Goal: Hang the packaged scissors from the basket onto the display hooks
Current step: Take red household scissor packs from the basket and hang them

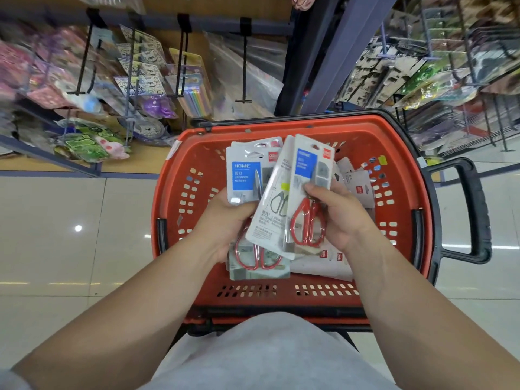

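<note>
Right hand grip: the right hand was closed on a red-handled scissors pack, with the thumb pressed on its front face just above the handles.
Left hand grip: the left hand was curled round a second scissors pack, which bore a blue HOME label and was held near its middle.
Third pack: a white pack was fanned between the two and overlapped both; which hand carried it could not be told.
Position of packs: all three were held upright, close together, above the red basket.
Basket contents: more loose packs were seen lying flat inside, beneath and to the right of the hands.
Display hooks: a black hook was noted on the rack beyond the basket, well apart from the held packs.
Surroundings: neighbouring hooks were loaded with coloured goods; the pale tiled floor was visible left of the basket.
</note>
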Tool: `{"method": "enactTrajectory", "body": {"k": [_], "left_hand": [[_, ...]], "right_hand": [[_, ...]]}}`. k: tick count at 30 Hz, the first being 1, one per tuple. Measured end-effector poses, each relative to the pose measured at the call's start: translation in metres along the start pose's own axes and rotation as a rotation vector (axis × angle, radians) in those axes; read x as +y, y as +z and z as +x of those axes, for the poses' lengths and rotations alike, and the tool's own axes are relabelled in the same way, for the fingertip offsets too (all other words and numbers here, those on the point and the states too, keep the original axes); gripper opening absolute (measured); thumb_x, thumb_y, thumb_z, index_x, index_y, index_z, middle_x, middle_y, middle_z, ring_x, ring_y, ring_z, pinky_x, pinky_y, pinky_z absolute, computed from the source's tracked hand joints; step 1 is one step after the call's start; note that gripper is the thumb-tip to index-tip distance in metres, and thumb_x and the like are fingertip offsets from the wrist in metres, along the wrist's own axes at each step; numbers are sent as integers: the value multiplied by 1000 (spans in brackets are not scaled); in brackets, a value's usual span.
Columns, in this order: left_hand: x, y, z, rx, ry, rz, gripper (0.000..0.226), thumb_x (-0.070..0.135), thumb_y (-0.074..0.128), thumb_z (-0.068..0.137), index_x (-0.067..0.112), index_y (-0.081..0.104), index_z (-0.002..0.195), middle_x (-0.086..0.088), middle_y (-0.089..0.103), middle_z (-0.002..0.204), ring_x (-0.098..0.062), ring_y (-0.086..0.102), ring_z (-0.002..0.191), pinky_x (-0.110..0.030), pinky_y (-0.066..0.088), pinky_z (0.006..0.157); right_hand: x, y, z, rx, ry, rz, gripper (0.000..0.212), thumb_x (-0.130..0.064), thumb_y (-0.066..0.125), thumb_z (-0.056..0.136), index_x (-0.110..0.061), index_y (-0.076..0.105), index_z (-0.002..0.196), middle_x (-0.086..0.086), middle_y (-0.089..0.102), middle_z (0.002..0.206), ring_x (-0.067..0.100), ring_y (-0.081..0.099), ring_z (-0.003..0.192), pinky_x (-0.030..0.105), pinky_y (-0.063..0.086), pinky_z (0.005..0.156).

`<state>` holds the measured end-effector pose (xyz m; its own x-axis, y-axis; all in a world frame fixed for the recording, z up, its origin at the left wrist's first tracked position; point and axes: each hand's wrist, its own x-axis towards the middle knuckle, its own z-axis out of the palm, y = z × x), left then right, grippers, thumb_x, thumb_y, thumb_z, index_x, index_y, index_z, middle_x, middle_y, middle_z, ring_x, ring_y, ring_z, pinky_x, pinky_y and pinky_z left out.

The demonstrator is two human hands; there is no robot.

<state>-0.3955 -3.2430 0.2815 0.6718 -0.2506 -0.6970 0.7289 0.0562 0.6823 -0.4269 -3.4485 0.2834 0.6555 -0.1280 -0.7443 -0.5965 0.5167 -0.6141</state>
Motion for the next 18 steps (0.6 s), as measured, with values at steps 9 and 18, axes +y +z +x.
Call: {"method": "enactTrajectory", "body": {"k": [9,18], "left_hand": [[-7,-30,6,181,43,18,35,3,77,91,22,72,120,1,81,112,-18,78,102,-37,61,89],[-12,-21,6,269,169,131,34,4,77,92,30,72,114,11,81,105,-9,77,97,-35,62,88]], "right_hand": [[-29,-16,-9,63,-139,-194,29,1,69,95,-24,68,109,-3,81,98,10,78,82,31,62,64],[-14,22,-15,285,-551,-852,24,-15,77,92,-23,67,113,-19,68,101,4,65,96,15,48,75]]}}
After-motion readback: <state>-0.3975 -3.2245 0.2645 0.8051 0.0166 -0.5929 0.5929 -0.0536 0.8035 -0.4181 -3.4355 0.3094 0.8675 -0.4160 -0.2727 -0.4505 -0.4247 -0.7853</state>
